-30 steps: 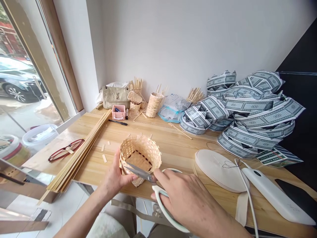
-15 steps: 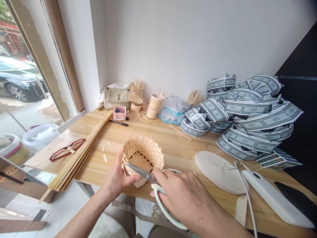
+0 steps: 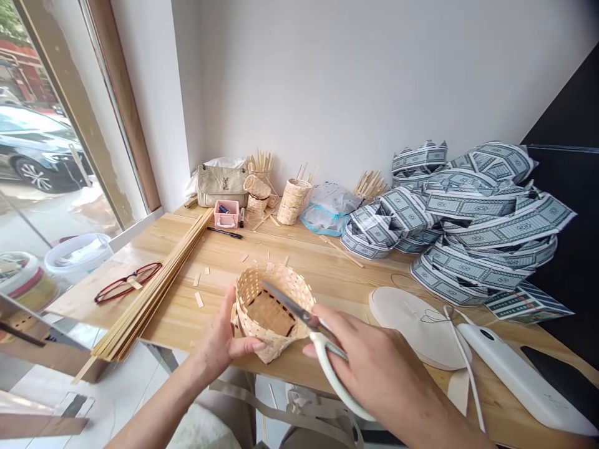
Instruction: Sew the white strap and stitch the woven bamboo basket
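Observation:
My left hand (image 3: 225,340) grips a small woven basket (image 3: 276,340) of thin pale strips at the table's front edge, thumb on the near side and fingers round its left. A band of dark stitches runs inside round the base. In my right hand (image 3: 369,362) is a pair of scissors (image 3: 294,307) with pale green handles. The blades look closed and point up and left across the basket's opening. Whether they touch the rim I cannot tell. Small cut pieces of strip (image 3: 199,299) lie on the table left of the basket.
A bundle of long strips (image 3: 159,287) and red-framed glasses (image 3: 128,282) lie at left. Behind stand a pink box (image 3: 226,214), a handbag (image 3: 221,186) and a taller woven basket (image 3: 293,201). Patterned paper bands (image 3: 486,218) pile up at right, near a coil of pale strip (image 3: 412,327) and a white device (image 3: 524,377).
The scissors have moved from the basket's near left rim to the right and up, over its opening. The basket has shifted slightly right and tilted a little in my left hand.

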A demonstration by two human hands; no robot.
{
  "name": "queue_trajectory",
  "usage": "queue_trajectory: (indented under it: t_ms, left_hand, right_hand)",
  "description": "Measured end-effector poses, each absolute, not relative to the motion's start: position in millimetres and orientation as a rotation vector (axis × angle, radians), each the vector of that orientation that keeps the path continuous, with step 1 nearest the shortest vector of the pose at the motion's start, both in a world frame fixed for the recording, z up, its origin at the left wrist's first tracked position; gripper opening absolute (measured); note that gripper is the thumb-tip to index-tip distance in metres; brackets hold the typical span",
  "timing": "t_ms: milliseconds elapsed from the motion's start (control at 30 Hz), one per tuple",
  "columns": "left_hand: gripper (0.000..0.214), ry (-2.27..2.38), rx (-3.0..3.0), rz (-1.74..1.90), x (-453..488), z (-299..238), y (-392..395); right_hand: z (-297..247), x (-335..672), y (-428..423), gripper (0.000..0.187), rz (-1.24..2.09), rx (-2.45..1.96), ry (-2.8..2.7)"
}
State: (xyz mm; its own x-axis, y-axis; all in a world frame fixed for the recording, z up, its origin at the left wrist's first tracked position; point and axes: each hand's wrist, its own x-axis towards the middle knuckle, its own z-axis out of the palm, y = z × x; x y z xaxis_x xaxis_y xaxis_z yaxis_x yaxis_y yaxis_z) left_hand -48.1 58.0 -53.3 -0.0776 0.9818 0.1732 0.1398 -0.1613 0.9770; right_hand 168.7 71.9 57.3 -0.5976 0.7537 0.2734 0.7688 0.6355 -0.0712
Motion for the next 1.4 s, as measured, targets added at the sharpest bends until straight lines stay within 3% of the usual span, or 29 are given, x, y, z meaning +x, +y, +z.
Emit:
queue_trajectory:
  t_ms: [167,433,633,933,1400]
  left_hand:
    - [0.109,1.273,1.363,1.056,-70,-43,59]
    - [0.113,1.021,1.380,1.135,-73,-40,81]
    - [0.114,1.190,1.307,1.197,-55,-40,73]
    - [0.087,1.215,1.284,1.250,-53,-29,64]
    - [0.088,1.310,1.240,1.222,-47,-27,62]
  right_hand:
    - [30,177,82,0.020,0.051,-1.294,-2.182]
    - [18,164,86,0.030,0.291,-1.347,-2.136]
    - [18,159,99,0.026,0.400,-1.325,-2.046]
    - [16,160,110,0.029,0.382,-1.351,-2.022]
    - [13,161,111,0.029,0.387,-1.337,-2.042]
